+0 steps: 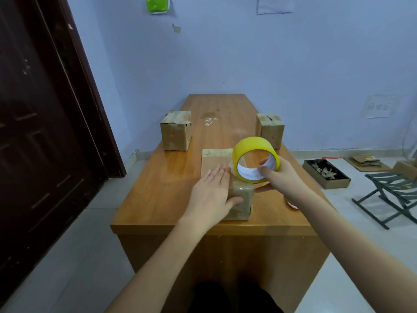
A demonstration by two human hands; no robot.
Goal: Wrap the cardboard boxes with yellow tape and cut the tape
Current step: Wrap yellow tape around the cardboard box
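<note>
A cardboard box (216, 161) lies on the wooden table (162, 181) near its front edge. My left hand (212, 193) rests flat on the box's top, fingers spread, the thumb over its near side. My right hand (279, 175) holds a yellow tape roll (255, 147) just above the box's right side, fingers through the roll's white core. Two more cardboard boxes stand farther back, one at the left (176, 133) and one at the right (270, 129).
A small orange-white object (291, 204) peeks out under my right forearm on the table. A crumpled clear scrap (211, 120) lies mid-table. On the floor at the right are a tray of scraps (326, 173), flat cardboard (365, 163) and a folding stool (392, 190). A dark door (45, 132) stands at the left.
</note>
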